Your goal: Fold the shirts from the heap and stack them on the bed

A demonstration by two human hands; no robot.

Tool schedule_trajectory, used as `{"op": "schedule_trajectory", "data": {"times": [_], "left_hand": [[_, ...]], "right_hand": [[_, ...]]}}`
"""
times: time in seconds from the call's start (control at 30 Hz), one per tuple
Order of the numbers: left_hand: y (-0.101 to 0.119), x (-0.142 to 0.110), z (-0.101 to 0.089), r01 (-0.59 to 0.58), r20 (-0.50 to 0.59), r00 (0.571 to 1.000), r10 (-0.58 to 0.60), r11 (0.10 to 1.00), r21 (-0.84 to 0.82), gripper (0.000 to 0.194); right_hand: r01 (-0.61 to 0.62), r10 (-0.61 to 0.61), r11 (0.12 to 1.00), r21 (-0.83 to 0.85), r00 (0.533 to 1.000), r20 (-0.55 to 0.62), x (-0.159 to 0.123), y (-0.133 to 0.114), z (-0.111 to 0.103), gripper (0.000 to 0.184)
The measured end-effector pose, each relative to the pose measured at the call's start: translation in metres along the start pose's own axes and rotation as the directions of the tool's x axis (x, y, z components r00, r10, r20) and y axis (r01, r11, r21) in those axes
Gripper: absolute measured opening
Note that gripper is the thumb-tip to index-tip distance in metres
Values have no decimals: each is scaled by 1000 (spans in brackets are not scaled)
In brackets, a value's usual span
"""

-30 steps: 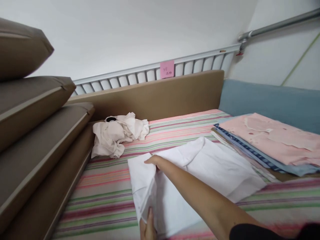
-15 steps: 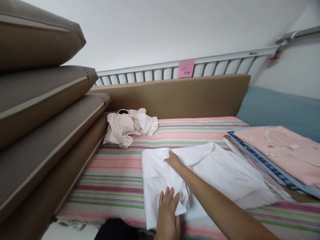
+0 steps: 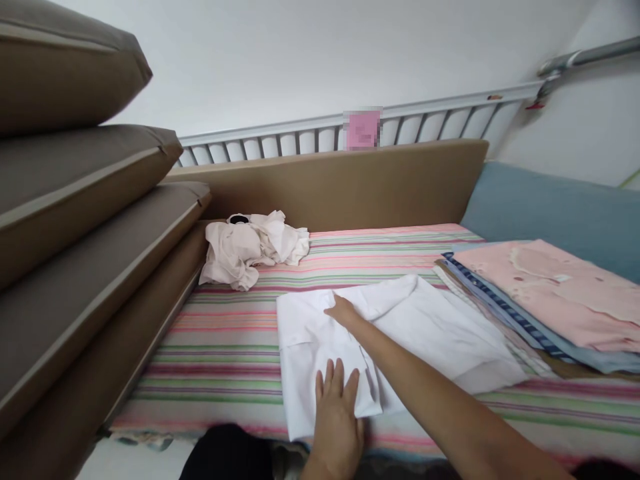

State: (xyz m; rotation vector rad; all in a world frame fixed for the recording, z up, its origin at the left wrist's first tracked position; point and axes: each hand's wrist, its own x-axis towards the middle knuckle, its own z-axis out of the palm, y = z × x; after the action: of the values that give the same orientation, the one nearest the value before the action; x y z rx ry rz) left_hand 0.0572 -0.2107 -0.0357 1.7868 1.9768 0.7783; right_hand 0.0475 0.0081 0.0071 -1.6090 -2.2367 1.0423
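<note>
A white shirt (image 3: 445, 327) lies partly folded on the striped bed sheet (image 3: 220, 343), its left part doubled over in layers. My left hand (image 3: 336, 413) rests flat on the near part of the folded layers, fingers spread. Farther up, my right hand (image 3: 343, 312) is closed on the cloth near the shirt's far edge, thumb and forefinger at the fabric. My right forearm crosses over the middle of the shirt. The fingertips' exact grip on the cloth is partly hidden.
Folded clothes (image 3: 560, 287), a pink one on top, are stacked at the right. Crumpled off-white clothes (image 3: 250, 250) lie at the back left. Thick brown cushions (image 3: 100, 267) rise at the left. A brown padded panel (image 3: 340, 190) stands along the back before a white railing.
My left hand has moved slightly up over the shirt and presses flatter, and the near folded flap looks smoother. My right hand stays near the far edge. The view has shifted a little.
</note>
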Motion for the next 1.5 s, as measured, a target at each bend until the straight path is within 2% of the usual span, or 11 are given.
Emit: {"op": "schedule_trajectory", "data": {"times": [0.13, 0.3, 0.4, 0.6, 0.73, 0.8, 0.9, 1.0, 1.13, 1.4, 1.5], "left_hand": [[-2, -9, -22, -47, 72, 996, 49, 998, -41, 91], [-51, 15, -66, 11, -266, 964, 14, 995, 94, 45], [-76, 39, -64, 97, -362, 932, 18, 950, 297, 45], [-97, 47, -37, 105, -224, 974, 20, 839, 534, 53], [-79, 38, -44, 123, -241, 970, 6, 847, 517, 50], [-58, 30, -42, 60, -239, 970, 53, 896, 441, 46], [-18, 13, -24, -117, -130, 980, 153, 961, 252, 39], [9, 2, -4, -170, -56, 982, 180, 974, 151, 31], [16, 2, 0, -115, -78, 989, 125, 986, 123, 20], [34, 3, 1, -71, -78, 992, 101, 946, 316, 16], [28, 4, 5, -76, -128, 987, 102, 979, 188, 23]], "right_hand": [[181, -184, 982, -56, 982, -54, -46, 1, -19, 58], [644, -647, 750, -151, 761, 35, -132, 38, -1, 48], [672, -654, 724, -156, 741, 152, -153, 68, 16, 52], [667, -644, 740, -84, 740, 193, -144, 84, 12, 48], [562, -564, 818, 120, 825, -22, -142, 99, -7, 35], [413, -389, 868, 275, 910, -141, -144, 114, -15, 31], [115, -92, 883, 456, 993, -73, -150, 135, -18, 24], [-92, 62, 881, 465, 995, 78, -157, 142, -12, 25], [-201, 127, 883, 425, 972, 196, -160, 134, -6, 28], [-287, 182, 881, 377, 939, 290, -149, 106, -10, 14], [-286, 185, 897, 336, 935, 303, -145, 99, -11, 10]]}}
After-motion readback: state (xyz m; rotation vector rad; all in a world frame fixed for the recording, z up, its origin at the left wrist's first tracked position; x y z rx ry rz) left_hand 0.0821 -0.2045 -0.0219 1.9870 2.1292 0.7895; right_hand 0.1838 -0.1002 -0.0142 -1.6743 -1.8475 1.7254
